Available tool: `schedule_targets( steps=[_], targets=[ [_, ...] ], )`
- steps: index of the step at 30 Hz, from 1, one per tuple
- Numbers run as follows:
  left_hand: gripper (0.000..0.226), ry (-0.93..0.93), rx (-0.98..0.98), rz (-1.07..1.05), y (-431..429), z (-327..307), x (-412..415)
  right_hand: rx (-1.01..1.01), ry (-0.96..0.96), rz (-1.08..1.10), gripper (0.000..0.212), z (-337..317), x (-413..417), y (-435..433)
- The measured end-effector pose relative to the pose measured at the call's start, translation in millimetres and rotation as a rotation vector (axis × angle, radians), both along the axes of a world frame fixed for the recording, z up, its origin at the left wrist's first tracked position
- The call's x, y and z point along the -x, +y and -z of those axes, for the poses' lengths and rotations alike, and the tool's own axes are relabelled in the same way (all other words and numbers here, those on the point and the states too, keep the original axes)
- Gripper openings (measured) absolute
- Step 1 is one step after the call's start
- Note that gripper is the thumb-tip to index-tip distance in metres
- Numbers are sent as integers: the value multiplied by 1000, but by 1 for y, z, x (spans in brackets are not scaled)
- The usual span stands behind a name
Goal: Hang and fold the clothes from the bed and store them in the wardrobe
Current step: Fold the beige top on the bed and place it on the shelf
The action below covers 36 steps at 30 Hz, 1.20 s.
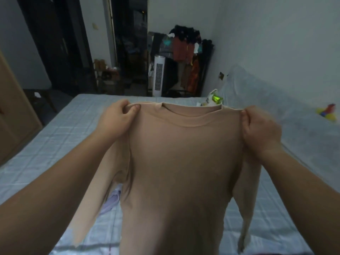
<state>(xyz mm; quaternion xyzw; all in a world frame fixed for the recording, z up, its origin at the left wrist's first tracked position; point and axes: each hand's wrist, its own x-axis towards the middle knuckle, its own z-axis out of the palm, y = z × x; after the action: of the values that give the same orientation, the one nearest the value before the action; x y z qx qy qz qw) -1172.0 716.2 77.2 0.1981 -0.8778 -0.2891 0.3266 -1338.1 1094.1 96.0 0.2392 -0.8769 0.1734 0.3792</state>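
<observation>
A beige long-sleeved shirt point(176, 162) hangs spread out in front of me above the bed point(55, 144), neckline up. My left hand point(117, 118) pinches its left shoulder seam and my right hand point(259, 127) grips its right shoulder. Both sleeves dangle down at the sides. A pale lilac garment point(112, 199) lies on the bed, mostly hidden behind the shirt.
A light wooden wardrobe point(12, 115) stands at the left edge. Past the bed's foot are a white tower fan point(158, 76) and a rack of hanging clothes point(187, 52). A plastic bag with a green item point(213, 99) lies at the far right of the bed.
</observation>
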Motion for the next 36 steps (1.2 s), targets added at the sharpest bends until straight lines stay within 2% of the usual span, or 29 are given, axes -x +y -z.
schedule_targets(
  steps=[8, 17, 23, 27, 32, 36],
  targets=[
    [36, -256, -16, -116, 1, 117, 123, -121, -248, -4, 24, 123, 141, -22],
    [36, -585, -139, -210, -39, 278, 262, -256, -531, 20, 30, 295, 300, -103],
    [37, -705, -117, -258, -98, 417, 356, -415, -576, 61, 31, 447, 394, -174],
    [37, -758, 6, -254, -129, 504, 407, -484, -601, 102, 32, 534, 437, -204],
    [41, -804, 97, -256, -151, 590, 438, -501, -607, 92, 30, 612, 474, -223],
    [44, -780, 147, -318, -146, 623, 444, -524, -580, 115, 33, 642, 486, -233]
  ],
)
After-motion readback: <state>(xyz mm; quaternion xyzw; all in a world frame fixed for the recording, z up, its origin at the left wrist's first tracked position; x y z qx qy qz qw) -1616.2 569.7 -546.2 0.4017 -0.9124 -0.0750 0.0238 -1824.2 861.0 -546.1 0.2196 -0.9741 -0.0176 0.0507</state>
